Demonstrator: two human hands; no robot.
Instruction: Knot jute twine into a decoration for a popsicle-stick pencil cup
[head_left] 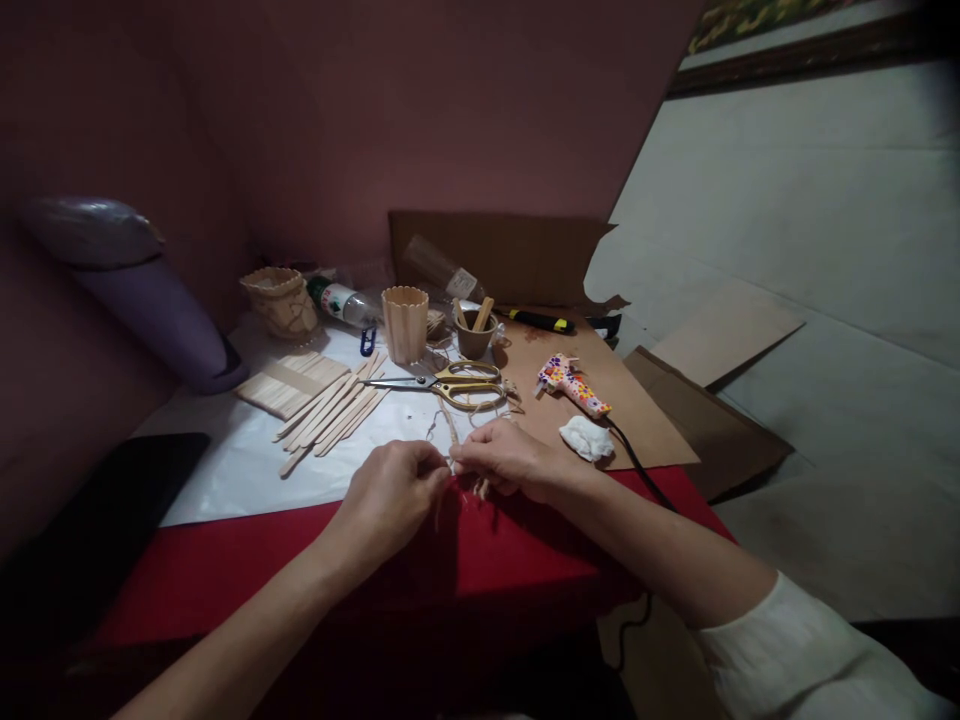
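Note:
My left hand (394, 492) and my right hand (506, 458) meet at the table's front edge, fingertips pinched close together. Between them runs a thin strand of twine (451, 425), both hands closed on it. Loose frayed ends of it hang below my right fingers. Just beyond lie gold-handled scissors (439, 383), blades pointing left. Wooden craft sticks (330, 412) are scattered to the left, beside a banded bundle of sticks (292, 382). A cup covered in craft sticks (406, 325) stands upright behind the scissors.
A patterned glue gun (571, 384) lies on cardboard at right, its cord trailing over the edge near a crumpled white cloth (586, 438). Behind are a small pot (475, 333), a yellow-black cutter (541, 320), plastic bottles (345, 302) and a stick-covered holder (281, 305).

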